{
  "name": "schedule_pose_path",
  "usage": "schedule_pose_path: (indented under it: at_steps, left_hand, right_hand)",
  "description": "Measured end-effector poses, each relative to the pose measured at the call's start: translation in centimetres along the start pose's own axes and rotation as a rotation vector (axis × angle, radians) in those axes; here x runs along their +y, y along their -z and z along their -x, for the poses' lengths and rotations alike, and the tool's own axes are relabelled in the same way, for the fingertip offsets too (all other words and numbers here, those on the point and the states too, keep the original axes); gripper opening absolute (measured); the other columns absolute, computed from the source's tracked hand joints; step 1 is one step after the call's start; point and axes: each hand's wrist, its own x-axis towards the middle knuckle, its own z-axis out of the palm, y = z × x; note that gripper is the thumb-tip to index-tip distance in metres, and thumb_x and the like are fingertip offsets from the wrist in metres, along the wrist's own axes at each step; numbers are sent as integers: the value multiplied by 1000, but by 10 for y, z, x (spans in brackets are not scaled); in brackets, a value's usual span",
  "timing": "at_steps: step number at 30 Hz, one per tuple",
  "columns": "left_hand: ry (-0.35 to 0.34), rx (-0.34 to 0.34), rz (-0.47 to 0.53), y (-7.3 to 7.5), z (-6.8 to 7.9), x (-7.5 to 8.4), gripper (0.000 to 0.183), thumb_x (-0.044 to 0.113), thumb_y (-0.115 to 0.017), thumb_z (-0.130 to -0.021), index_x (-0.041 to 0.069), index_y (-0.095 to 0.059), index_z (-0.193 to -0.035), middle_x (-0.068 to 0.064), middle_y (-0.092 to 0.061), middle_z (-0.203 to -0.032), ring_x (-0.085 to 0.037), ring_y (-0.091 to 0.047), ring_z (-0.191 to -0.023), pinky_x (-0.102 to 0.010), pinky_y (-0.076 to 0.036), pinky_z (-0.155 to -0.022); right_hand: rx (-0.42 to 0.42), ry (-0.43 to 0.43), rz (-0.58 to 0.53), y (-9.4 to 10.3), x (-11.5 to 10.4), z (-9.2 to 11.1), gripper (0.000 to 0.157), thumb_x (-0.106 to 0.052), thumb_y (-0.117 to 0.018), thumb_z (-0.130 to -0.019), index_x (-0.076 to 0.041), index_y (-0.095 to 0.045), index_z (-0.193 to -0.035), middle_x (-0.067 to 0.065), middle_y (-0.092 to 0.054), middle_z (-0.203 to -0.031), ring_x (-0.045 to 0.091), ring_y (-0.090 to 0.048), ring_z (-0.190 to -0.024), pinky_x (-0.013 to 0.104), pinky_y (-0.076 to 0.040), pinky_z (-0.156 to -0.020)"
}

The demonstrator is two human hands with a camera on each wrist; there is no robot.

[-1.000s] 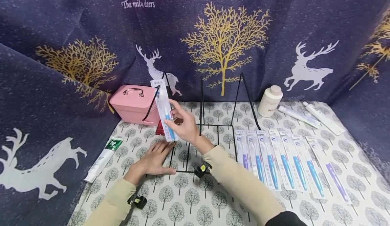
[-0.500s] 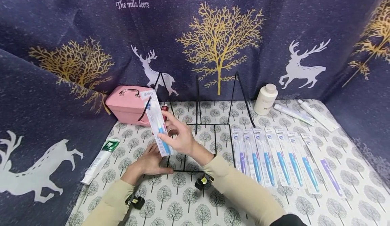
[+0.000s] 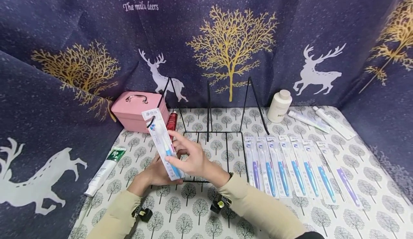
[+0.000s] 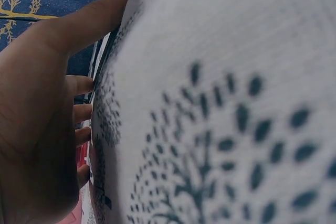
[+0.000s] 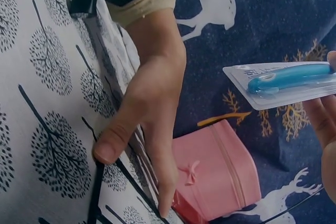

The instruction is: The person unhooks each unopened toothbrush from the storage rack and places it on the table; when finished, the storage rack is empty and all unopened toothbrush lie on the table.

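A blue toothbrush in a clear blister pack with a white card [image 3: 159, 138] is pinched between the thumb and fingers of the right hand [image 3: 195, 158]. The pack tilts, its top at the left prong of a black wire rack [image 3: 208, 110]. The prong's tip shows in front of the card's top, while its upper part lies behind it. Below the pack, the left hand [image 3: 150, 174] rests at the rack's base, partly covered by the pack. In the left wrist view, the thumb [image 4: 100, 17] lies along the black wire, and the fingertips touch down beyond.
Several packed toothbrushes [image 3: 295, 167] lie in a row right of the rack. A pink case [image 3: 137, 111] and a red tube [image 3: 172, 120] stand behind left. A toothpaste tube [image 3: 105, 171] lies left. A white bottle [image 3: 279, 106] and white tubes [image 3: 333, 122] are behind right.
The right hand has moved the toothbrush pack down and toward the person, from beside the rack's prong to along it, near the tip. The left hand stays at the rack's base.
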Motion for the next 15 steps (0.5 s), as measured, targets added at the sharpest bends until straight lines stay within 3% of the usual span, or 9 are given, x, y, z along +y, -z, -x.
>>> schedule_pose_path:
  at_steps: [3, 6, 11, 15]
  left_hand:
    - [8, 18, 44, 1, 1, 1, 76, 68, -68, -61, 23, -57, -122, -5, -41, -142, -27, -20, -138, -57, -9, -110]
    - [-23, 33, 47, 0, 1, 1, 76, 65, -66, -66, 23, -52, -128, -1, -46, -139, -25, -27, -135, -53, -14, -110]
    - [-39, 34, 32, -1, 1, -1, 44, 55, -65, -73, 31, -60, -109, 5, -58, -122, -21, -41, -124, -49, -23, -106]
    - [-6, 37, 66, -2, 3, -2, 40, 52, -68, -71, 30, -60, -104, 11, -60, -110, -15, -47, -113, -44, -32, -103]
  right_hand:
    - [0, 29, 11, -1, -5, 2, 69, 9, -70, -65, 20, -36, -124, 20, -64, -80, 24, -66, -68, 15, -54, -63]
    - [-5, 45, 5, -1, -10, 3, 69, 9, -71, -65, 20, -36, -124, 19, -63, -78, 23, -65, -66, 15, -54, -63]
    - [-18, 67, 6, 0, -15, 5, 70, 9, -71, -66, 18, -36, -126, 19, -63, -79, 22, -65, -68, 15, -54, -66]
    - [-31, 101, 15, 0, -19, 5, 70, 8, -71, -66, 18, -36, -126, 18, -64, -80, 22, -65, -69, 14, -54, -67]
